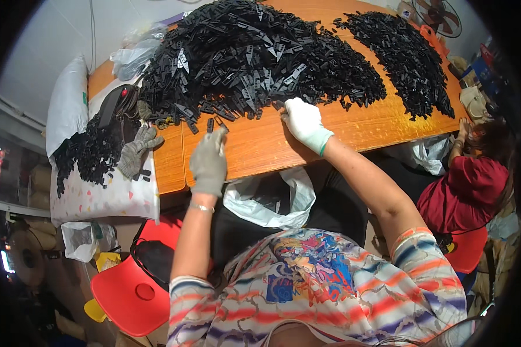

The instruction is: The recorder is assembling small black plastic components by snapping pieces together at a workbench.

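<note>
A big heap of small black plastic pieces (231, 58), many long and pointed with slots, covers the far part of the wooden table (249, 147). My left hand (208, 162), in a grey glove, is at the heap's near edge. Its fingers are pinched together at a small black plastic piece (220, 123), and another lies just beside it. My right hand (304, 122), in a white glove, rests to the right at the same edge. Its fingers are curled inward, and whatever they grip is hidden. Below the table edge, an open white plastic bag (272, 211) sits at my lap.
A second heap of black pieces (402, 63) lies at the far right. On the left are a pile of smaller black parts (92, 153), a loose grey glove (138, 151) and a white sack (69, 104). A person in dark red (469, 182) sits at the right; a red chair (133, 295) stands lower left.
</note>
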{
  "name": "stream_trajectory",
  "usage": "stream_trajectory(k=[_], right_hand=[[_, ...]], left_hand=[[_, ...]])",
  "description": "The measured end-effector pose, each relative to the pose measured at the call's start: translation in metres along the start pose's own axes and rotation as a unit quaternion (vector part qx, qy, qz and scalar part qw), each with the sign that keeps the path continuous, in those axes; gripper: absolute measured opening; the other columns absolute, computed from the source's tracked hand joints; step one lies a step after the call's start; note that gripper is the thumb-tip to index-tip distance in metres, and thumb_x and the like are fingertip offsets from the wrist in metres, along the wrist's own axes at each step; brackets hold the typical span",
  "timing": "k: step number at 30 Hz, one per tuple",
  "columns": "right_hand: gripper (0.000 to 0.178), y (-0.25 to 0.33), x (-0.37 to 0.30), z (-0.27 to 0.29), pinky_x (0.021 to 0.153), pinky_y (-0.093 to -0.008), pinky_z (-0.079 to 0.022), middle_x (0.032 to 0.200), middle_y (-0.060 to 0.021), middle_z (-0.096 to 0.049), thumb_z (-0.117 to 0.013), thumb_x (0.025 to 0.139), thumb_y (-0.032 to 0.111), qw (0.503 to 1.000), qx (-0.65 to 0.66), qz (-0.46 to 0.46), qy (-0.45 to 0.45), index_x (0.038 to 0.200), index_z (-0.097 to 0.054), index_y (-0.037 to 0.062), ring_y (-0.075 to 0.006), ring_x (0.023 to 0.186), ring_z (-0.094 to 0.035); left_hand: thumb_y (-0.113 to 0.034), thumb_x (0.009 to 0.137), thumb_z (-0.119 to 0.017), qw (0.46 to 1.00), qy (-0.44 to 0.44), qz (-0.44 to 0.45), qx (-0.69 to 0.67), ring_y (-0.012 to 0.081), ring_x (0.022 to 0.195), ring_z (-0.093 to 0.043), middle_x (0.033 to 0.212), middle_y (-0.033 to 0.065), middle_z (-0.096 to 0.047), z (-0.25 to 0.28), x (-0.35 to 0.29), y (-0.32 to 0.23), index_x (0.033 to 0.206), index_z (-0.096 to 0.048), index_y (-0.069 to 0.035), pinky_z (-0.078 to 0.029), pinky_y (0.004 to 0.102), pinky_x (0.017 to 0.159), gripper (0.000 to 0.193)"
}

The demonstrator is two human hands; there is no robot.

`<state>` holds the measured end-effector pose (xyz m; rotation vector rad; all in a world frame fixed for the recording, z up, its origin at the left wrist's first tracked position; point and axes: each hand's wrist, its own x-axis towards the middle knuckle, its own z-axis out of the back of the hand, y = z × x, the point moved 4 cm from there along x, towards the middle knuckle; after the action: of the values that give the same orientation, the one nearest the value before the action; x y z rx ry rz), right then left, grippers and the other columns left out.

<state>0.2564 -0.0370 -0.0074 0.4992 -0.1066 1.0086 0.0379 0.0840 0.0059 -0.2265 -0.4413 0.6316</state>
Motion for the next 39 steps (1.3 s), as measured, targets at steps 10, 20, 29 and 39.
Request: stream_trajectory(k=[10,20,29,39], right_hand=[[0.019,0.003,-0.035,0.009,0.081,-0.0412,-0.05,0.087,-0.0158,-0.067,-0.057,0.086,0.021,0.988,0.141,-0.023,0.053,0.096,-0.07,0.0123,-0.0325,0.09,-0.064],[0.019,0.057,-0.048,0.029,0.072,-0.0356,-0.051,0.086,-0.0121,-0.069,-0.059,0.091,0.024,0.957,0.276,-0.052,0.068,0.098,-0.068,0.0087,-0.026,0.079,-0.066],[0.019,0.097,-0.045,0.035,0.066,-0.0248,-0.051,0.089,-0.007,-0.069,-0.06,0.092,0.013,0.858,0.497,-0.104,0.075,0.105,-0.065,-0.0007,-0.0092,0.075,-0.062],[0.026,0.101,-0.049,0.046,0.064,-0.0221,-0.049,0.087,-0.0066,-0.064,-0.058,0.094,0.013,0.773,0.613,-0.149,0.065,0.113,-0.058,-0.0053,-0.0076,0.069,-0.059]], left_hand=[[-0.029,0.09,-0.059,0.993,0.09,0.071,0.033,0.0349,0.088,-0.065,0.092,0.0148,-0.067,-0.019,0.053,-0.004,0.099,-0.061,-0.008,-0.051,0.0453,0.075,0.024],[-0.009,0.092,-0.058,0.755,0.017,0.197,-0.626,0.0115,0.064,-0.058,0.085,0.0084,-0.058,-0.023,0.005,-0.002,0.131,-0.04,0.001,-0.045,0.0214,0.053,0.045],[-0.011,0.099,-0.049,0.572,0.063,0.201,-0.793,0.007,0.073,-0.056,0.092,0.002,-0.059,-0.014,-0.04,-0.055,0.116,-0.054,-0.006,-0.045,0.0177,0.061,0.019],[-0.023,0.101,-0.046,0.597,0.02,0.197,-0.778,0.0036,0.061,-0.05,0.083,-0.0004,-0.056,-0.004,-0.038,-0.061,0.11,-0.052,-0.007,-0.038,0.0131,0.05,0.019]])
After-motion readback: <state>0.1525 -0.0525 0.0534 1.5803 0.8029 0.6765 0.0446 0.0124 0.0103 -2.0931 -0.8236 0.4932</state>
